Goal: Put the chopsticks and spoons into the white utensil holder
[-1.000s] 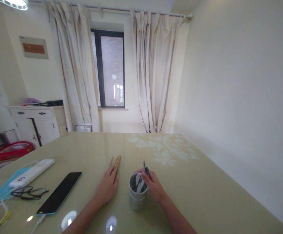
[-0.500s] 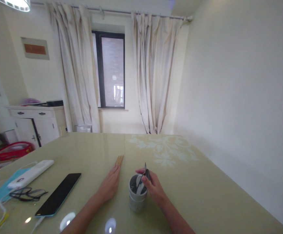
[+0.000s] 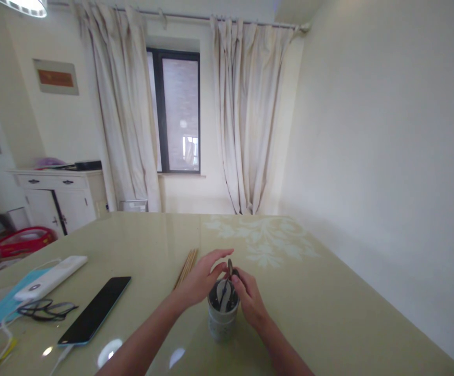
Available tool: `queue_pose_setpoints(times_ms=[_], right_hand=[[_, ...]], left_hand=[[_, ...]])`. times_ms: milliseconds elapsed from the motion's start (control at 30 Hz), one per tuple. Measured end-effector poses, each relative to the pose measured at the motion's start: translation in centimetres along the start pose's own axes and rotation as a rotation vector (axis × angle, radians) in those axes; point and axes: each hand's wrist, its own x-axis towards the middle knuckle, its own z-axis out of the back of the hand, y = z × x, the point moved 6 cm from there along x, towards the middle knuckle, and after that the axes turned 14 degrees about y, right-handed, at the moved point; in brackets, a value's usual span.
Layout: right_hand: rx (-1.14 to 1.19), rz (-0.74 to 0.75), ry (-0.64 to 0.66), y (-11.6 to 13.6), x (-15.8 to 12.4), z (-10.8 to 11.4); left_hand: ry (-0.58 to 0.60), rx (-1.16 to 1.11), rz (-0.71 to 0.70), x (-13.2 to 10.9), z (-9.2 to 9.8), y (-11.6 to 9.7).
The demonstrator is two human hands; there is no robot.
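Note:
In front of me a light grey cylindrical utensil holder [image 3: 222, 325] stands upright on the table. A pale spoon [image 3: 224, 292] leans inside it. My right hand [image 3: 249, 296] is at the holder's right rim, its fingers closed around a dark metal spoon [image 3: 230, 267] that points upward. My left hand [image 3: 203, 278] reaches over the holder's left side with fingers stretched out and apart, close to that spoon. Whether its thumb touches the spoon I cannot tell. Several wooden chopsticks [image 3: 188, 265] lie side by side left of the holder, partly covered by my left hand.
To the left lie a black phone [image 3: 96, 309] with a cable, folded glasses [image 3: 46, 310], a white power strip [image 3: 52, 278] and a blue face mask [image 3: 0, 307]. The glossy table [image 3: 329, 313] runs along a wall on the right.
My left hand has lifted off the chopsticks and moved right, over the holder to the spoon. My right hand has stayed near the rim, still holding the spoon.

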Motion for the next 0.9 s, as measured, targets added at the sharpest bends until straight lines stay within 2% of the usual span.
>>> queue_pose_setpoints(times_ms=[100, 233, 300, 400, 467, 533, 600, 633, 667, 767, 900], right_hand=[[-0.013, 0.005, -0.012, 0.1, 0.1, 0.0], [-0.047, -0.015, -0.01, -0.3, 0.0, -0.1], [-0.064, -0.036, -0.023, -0.6, -0.2, -0.1], [-0.073, -0.061, -0.039, -0.9, -0.3, -0.2], [-0.063, -0.066, -0.029, -0.8, -0.3, -0.3], [-0.05, -0.07, -0.01, -0.6, -0.2, -0.4], [-0.049, -0.074, -0.006, -0.4, -0.1, -0.4], [-0.053, -0.075, -0.01, -0.3, -0.1, -0.4], [-0.06, -0.076, -0.016, -0.2, -0.1, -0.3], [-0.084, -0.082, -0.038, -0.3, -0.2, -0.2], [-0.086, -0.083, -0.029, -0.7, -0.4, -0.3]], left_hand=[[0.031, -0.047, -0.001, 0.3, -0.2, -0.8], [-0.035, -0.117, -0.001, 0.1, 0.7, -1.1], [-0.104, -0.215, -0.018, -0.2, 2.0, -1.1], [-0.313, -0.437, -0.042, -1.0, 5.5, -0.1], [-0.489, -0.561, -0.031, -1.7, 8.5, 1.7], [-0.649, -0.633, 0.014, -2.5, 11.3, 4.4], [-0.718, -0.646, 0.127, -3.1, 13.2, 7.7], [-0.693, -0.633, 0.213, -3.3, 13.6, 9.3], [-0.643, -0.614, 0.311, -3.5, 13.6, 11.0], [-0.551, -0.583, 0.466, -4.7, 12.6, 14.7], [-0.482, -0.537, 0.569, -6.2, 10.3, 17.5]])
